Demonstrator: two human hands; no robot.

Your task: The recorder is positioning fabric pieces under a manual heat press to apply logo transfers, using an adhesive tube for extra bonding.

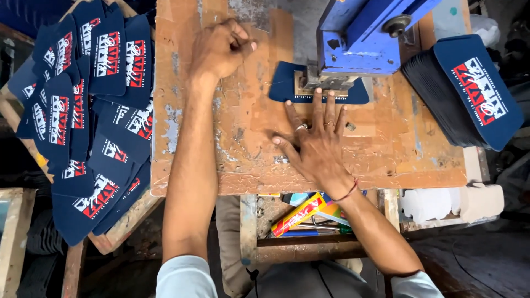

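Left hand: the left hand [221, 49] rests on the worn bench [232, 149], curled into a loose fist, holding nothing visible.
Right hand: the right hand [316, 144] lies flat with fingers spread, fingertips on the navy piece [284, 87].
Navy piece: flat on the bench under the blue press [359, 47].
Stacks: printed navy pieces [88, 121] heaped left; a neat stack [469, 91] right.

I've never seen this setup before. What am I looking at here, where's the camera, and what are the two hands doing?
The single picture comes from a camera on the person's head, looking down at a worn wooden table. A blue metal press machine stands on it, with a navy blue fabric piece under its head. The right hand lies flat, fingertips on that piece. The left hand is a closed fist resting on the table; whether it holds anything is unclear. Printed navy pieces lie heaped at left and stacked at right.
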